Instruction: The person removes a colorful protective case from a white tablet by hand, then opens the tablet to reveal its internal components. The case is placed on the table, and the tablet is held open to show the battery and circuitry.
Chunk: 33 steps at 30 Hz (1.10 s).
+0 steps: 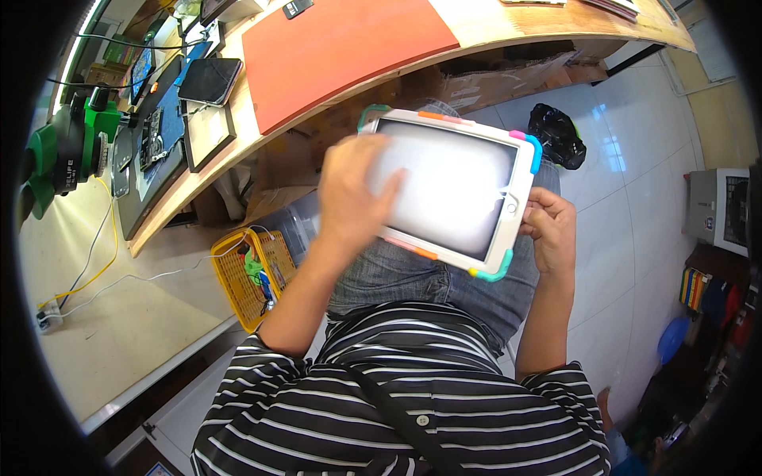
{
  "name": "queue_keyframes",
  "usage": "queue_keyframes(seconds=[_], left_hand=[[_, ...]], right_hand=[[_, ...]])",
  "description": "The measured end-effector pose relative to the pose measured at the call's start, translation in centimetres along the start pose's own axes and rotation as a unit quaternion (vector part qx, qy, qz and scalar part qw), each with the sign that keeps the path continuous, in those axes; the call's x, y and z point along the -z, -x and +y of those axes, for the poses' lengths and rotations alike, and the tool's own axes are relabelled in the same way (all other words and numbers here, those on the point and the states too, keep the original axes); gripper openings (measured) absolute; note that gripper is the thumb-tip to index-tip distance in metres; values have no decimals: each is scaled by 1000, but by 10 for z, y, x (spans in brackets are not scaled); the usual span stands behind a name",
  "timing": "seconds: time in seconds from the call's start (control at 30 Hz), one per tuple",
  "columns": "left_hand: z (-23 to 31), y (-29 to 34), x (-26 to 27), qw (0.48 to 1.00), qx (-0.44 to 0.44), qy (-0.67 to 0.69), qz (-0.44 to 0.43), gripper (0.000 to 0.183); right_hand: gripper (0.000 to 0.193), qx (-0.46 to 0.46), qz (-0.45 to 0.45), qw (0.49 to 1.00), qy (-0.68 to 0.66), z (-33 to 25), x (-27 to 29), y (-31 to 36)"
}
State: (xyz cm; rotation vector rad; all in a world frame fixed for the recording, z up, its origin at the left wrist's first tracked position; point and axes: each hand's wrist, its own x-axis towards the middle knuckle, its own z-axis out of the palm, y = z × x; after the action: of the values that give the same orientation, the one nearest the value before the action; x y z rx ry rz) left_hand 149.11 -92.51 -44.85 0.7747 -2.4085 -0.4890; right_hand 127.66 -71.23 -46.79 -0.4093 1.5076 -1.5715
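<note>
A tablet (456, 186) in a white case with bright coloured corner bumpers is held tilted above my lap. Its screen glows pale with dark edges. My right hand (549, 226) pinches the case at its right edge, beside the round home button. Over the left part of the screen lies my left hand (353, 190), smeared by motion, with thumb and fingers apart. It covers the tablet's left edge; whether it touches the glass I cannot tell.
The wooden bench (548, 24) curves ahead, bearing an orange-red mat (333, 55). At left are a dark device (210, 81), a green-and-black microscope (71, 151) and cables. A yellow basket (250, 274) stands below; a black bag (556, 135) lies on the tiled floor.
</note>
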Motion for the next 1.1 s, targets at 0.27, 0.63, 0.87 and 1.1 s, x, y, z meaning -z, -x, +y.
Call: queue_keyframes(seconds=[0.27,0.63,0.87,1.1], left_hand=[[-66,8,27,869,357,242,-244,37],[4,-4,17,714,319,592,-194,36],[42,-11,34,739,289,584,-169,63],[45,-21,17,779,317,515,-166,48]], right_hand=[[35,-24,8,1000,11,26,22,-14],[49,-99,33,995,6,74,3,-6],[56,-101,76,991,-53,68,9,-6],[48,-147,95,984,-19,63,10,2]])
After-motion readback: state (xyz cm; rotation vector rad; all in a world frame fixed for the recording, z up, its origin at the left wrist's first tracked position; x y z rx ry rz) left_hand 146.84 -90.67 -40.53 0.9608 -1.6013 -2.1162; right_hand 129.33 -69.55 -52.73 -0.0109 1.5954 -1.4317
